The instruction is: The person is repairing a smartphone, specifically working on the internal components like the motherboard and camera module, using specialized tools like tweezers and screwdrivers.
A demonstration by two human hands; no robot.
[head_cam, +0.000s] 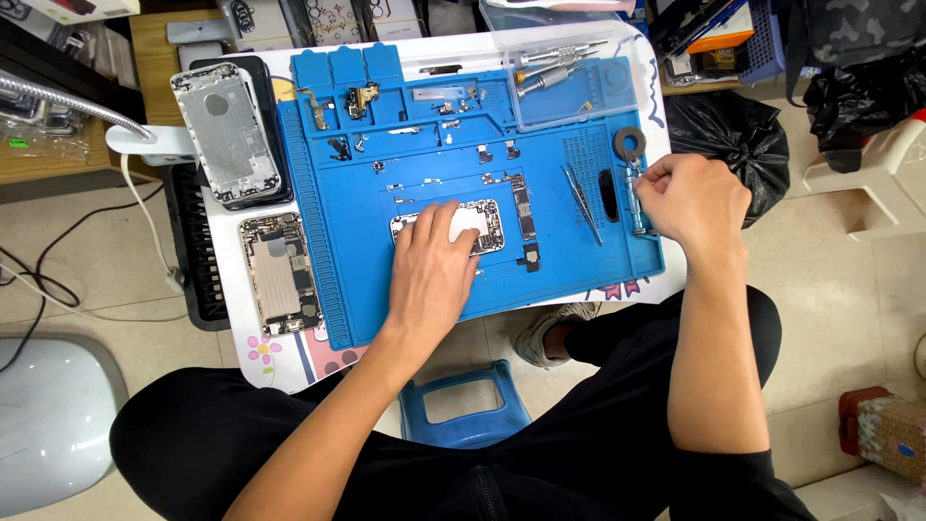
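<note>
My left hand (432, 262) lies flat, fingers spread loose, pressing the opened phone shell (447, 228) onto the blue mat (367, 193); its long axis runs sideways under my palm. My right hand (687, 201), well apart to the right, pinches the screwdriver (637, 205) lying front-to-back at the mat's edge, with the tweezers (582, 201) between both hands.
</note>
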